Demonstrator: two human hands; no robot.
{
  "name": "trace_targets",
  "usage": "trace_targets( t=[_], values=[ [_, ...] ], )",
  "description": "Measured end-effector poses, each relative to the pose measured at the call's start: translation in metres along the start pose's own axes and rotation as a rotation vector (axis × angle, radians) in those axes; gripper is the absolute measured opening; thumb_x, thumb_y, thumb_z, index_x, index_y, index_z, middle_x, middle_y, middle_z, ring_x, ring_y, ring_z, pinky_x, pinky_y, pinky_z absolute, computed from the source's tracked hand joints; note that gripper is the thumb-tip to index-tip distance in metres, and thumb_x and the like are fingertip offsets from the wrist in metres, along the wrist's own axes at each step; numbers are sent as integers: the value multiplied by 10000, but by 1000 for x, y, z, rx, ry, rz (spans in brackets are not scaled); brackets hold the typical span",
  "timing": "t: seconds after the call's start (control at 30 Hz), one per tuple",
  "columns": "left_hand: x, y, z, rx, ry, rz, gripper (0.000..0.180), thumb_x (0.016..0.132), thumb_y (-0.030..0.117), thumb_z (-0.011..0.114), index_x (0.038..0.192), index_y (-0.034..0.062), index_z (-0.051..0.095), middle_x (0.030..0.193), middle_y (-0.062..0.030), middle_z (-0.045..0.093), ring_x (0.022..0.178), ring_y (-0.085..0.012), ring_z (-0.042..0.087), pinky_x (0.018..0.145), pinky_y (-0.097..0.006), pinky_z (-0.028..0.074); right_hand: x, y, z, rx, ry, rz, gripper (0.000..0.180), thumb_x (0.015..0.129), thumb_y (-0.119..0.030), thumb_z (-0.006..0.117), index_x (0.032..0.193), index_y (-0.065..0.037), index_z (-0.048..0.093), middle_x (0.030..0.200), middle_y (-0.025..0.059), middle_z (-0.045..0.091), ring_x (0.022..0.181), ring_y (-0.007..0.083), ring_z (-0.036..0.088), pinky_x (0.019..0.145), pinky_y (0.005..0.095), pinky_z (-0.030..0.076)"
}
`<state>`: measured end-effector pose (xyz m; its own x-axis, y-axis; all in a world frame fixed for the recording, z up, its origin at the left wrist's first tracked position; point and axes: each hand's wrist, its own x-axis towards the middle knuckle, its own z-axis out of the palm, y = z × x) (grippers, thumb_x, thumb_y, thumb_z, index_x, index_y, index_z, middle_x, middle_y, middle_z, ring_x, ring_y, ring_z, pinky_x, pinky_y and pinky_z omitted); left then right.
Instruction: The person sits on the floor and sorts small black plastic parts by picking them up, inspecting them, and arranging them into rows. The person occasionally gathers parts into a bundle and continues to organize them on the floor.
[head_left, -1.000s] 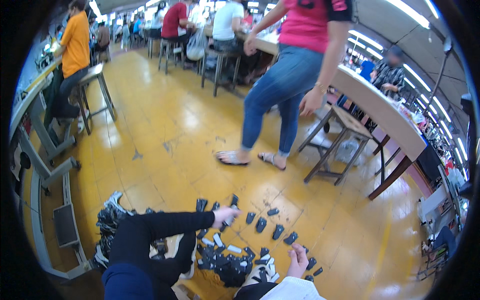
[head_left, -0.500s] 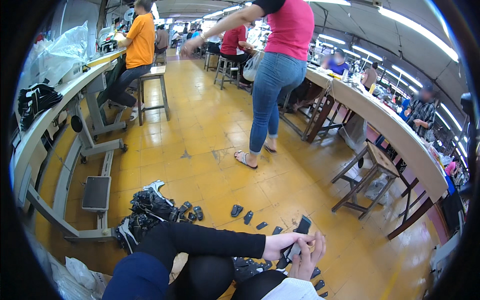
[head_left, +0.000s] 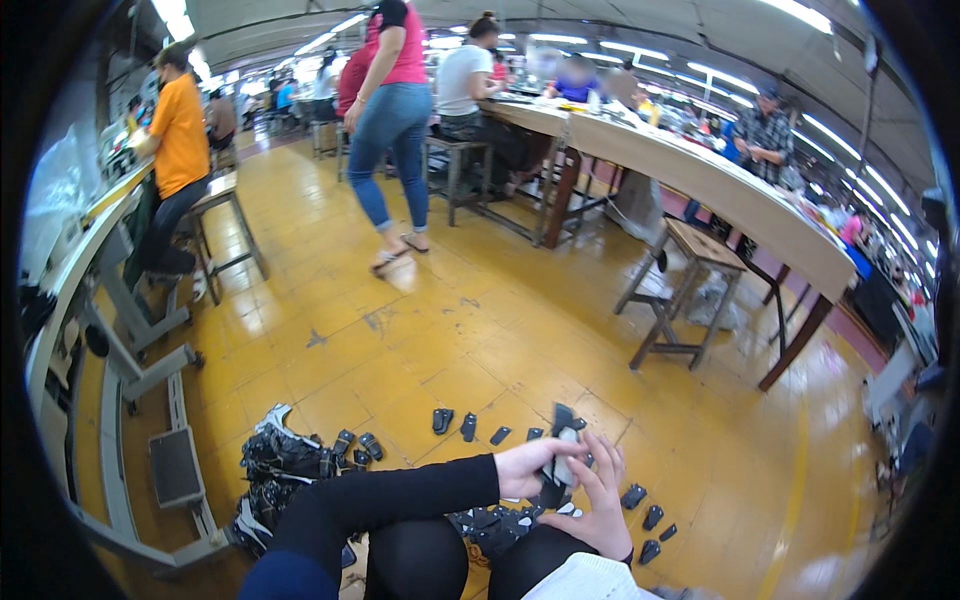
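Note:
My left hand (head_left: 532,466) reaches in from the lower left, its fingers closed on a flat black piece with light grey patches (head_left: 551,490). Part of this piece stands up past the fingers; the rest hangs below them. Close against it is my right hand (head_left: 600,505), fingers stretched upward and thumb held apart, the fingertips beside the piece. Whether those fingertips pinch an edge is too small to make out. Under the hands lies a pile of black cut pieces (head_left: 495,530) with pale spots, partly hidden by my knees and wrists.
Small black pieces (head_left: 469,427) lie in a row on the yellow tiled floor (head_left: 420,330), with several more (head_left: 652,517) at right. Bundled black and silver pieces (head_left: 285,455) sit left. A wooden stool (head_left: 705,245) stands by the long table (head_left: 700,185). A person in jeans (head_left: 395,140) is ahead.
The view has swung, shifting the surroundings. The person in jeans has walked farther off. My hands remain together at the black piece, the right fingers now higher and the thumb farther apart.

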<state>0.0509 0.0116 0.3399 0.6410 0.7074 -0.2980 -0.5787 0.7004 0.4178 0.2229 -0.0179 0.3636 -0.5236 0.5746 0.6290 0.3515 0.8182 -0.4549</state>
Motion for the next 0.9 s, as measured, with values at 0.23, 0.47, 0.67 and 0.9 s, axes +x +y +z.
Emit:
trace_targets(
  t=[0.23, 0.47, 0.67, 0.9],
  values=[
    [-16, 7, 28, 60, 36, 70, 256, 970, 313, 453, 1080, 105, 551, 968, -51, 619, 902, -164, 610, 804, -335, 514, 14, -6, -11, -170, 4, -53, 466, 634, -117, 700, 1091, -205, 670, 1345, 72, 483, 1243, 269, 426, 1057, 462, 263],
    [-12, 12, 37, 90, -26, 281, 176, 972, 277, 479, 983, 103, 500, 901, -28, 565, 905, -152, 588, 819, -322, 512, 10, -10, -18, -274, 216, -189, 307, 563, -95, 722, 852, -195, 746, 1077, 46, 624, 994, 239, 562, 857, 379, 435],
    [-8, 13, 51, 23, -84, 345, 256, 969, 354, 469, 993, 100, 453, 823, -18, 474, 784, -152, 513, 768, -335, 485, -18, -23, -15, 111, 398, 234, 158, 679, 25, 740, 816, -43, 697, 948, 98, 605, 845, 190, 564, 748, 291, 455],
    [-19, 7, 52, 120, -117, 136, 509, 964, 527, 345, 1185, 82, 457, 851, -14, 471, 715, -107, 457, 664, -261, 410, -12, -16, -23, 964, 709, 297, 239, 791, 22, 660, 997, -13, 543, 903, 53, 521, 829, 102, 509, 748, 213, 415]
  ],
)
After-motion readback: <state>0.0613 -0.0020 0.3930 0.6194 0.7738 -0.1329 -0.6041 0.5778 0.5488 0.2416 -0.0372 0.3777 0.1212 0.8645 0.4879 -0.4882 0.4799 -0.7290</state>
